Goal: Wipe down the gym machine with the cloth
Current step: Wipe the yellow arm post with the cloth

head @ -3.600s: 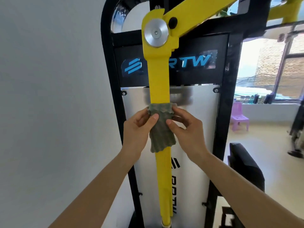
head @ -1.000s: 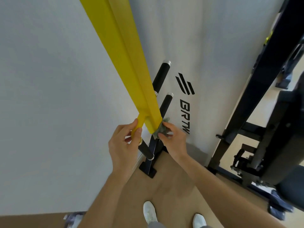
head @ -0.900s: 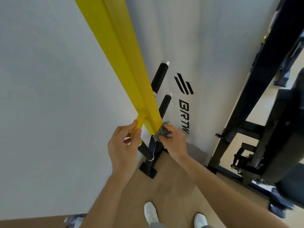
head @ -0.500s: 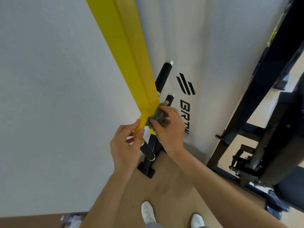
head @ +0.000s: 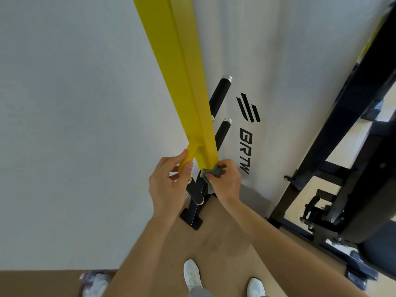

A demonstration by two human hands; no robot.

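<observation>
- Right hand (head: 227, 183) held the cloth (head: 211, 172) bunched in curled fingers, pressed on the bottom tip of the yellow arm (head: 188, 86), at about 5 o'clock from the arm's end. A tail of cloth hung toward 6 o'clock.
- Left hand (head: 166, 188) pinched the side stub (head: 188, 156) between thumb and fingers, at 7 o'clock from the arm's end. It looked like a steadying hold.
- Change: half a second earlier the cloth sat a little higher, on the arm's right face above the tip. It had dropped back to the very end. The left hand's pinch had not shifted.
- Several seconds earlier the cloth was wrapped round the arm far up its length, so the wipe had run the arm top to bottom.
- Judgement: the arm's main faces were likely covered and this was finishing work on the end edge.
- Apparently not yet wiped: the stub under the left fingers, the black handle (head: 194, 192) below it, and the white panel (head: 278, 82) at 2 o'clock.
- Risk: the free arm could swing if the left pinch let go.
</observation>
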